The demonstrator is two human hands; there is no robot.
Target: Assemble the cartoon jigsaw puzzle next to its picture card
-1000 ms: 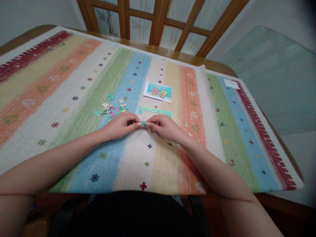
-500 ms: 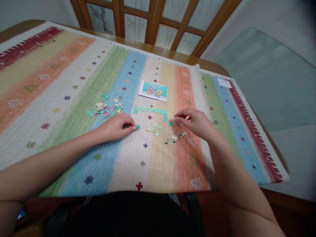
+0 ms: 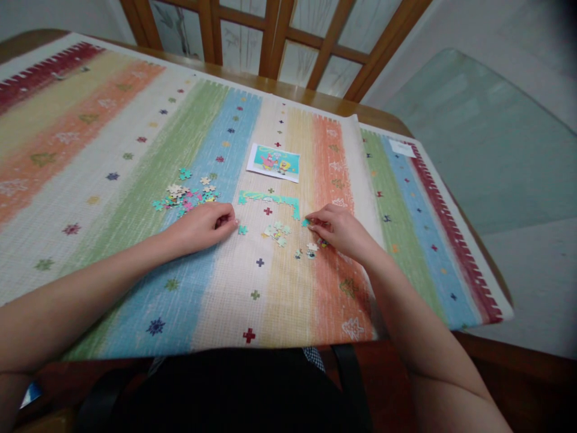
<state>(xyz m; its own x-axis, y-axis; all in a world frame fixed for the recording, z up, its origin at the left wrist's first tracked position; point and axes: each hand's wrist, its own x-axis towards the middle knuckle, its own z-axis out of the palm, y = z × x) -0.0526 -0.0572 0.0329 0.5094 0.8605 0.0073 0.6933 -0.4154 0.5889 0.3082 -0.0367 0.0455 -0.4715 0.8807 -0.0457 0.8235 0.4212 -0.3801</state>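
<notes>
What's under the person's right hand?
A few colorful puzzle pieces peek out beneath the right hand, on the striped tablecloth, and a teal piece sits at its fingertips. Anything wholly under the palm is covered and cannot be seen.

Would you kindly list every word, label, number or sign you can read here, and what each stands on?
No text can be read.
White slip, tablecloth's right side: any print is too small and blurred.
Picture card: no legible lettering.
Puzzle pieces: none legible.
</notes>
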